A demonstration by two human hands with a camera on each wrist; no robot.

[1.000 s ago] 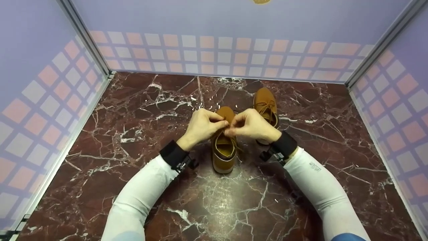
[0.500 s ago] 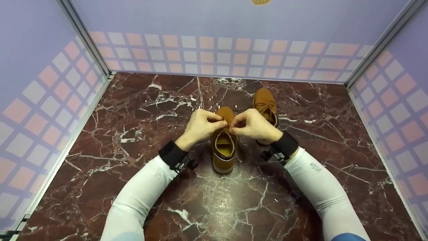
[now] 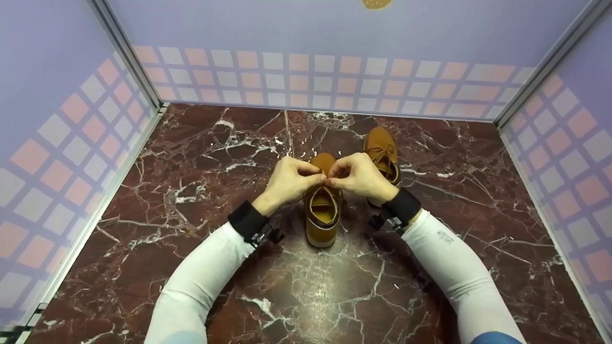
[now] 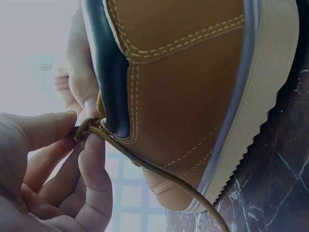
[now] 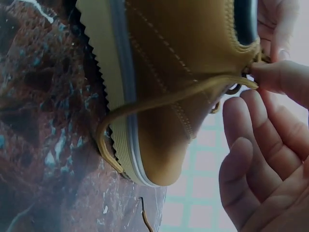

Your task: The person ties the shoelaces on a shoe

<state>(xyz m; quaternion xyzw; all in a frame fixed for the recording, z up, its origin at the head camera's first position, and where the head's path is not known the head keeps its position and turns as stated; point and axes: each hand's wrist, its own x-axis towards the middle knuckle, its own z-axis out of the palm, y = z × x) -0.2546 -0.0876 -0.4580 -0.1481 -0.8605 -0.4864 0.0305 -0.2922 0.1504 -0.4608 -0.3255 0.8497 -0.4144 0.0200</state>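
A tan lace-up shoe (image 3: 321,235) stands on the floor between both hands, its toe pointing away and its heel nearest me. Over its lacing, my left hand (image 3: 289,180) pinches the brown shoelace (image 4: 159,171) between thumb and fingers. My right hand (image 3: 359,177) faces it from the other side, thumb and forefinger pinching the lace close to the left fingertips. In the right wrist view a length of shoelace (image 5: 164,100) hangs down the shoe's side to the floor. The fingers partly cover the lacing and any knot there.
The second tan shoe (image 3: 380,138), its lace tied in a bow, stands farther off at the right, partly behind my right hand. Dark red marbled floor (image 3: 215,286) surrounds the shoes. Purple panels with pink and white squares (image 3: 296,79) enclose the back and sides.
My right fingertips were lower and slightly apart from the left ones; they have risen and moved left, and now meet them over the lacing. The left hand stays nearly in place.
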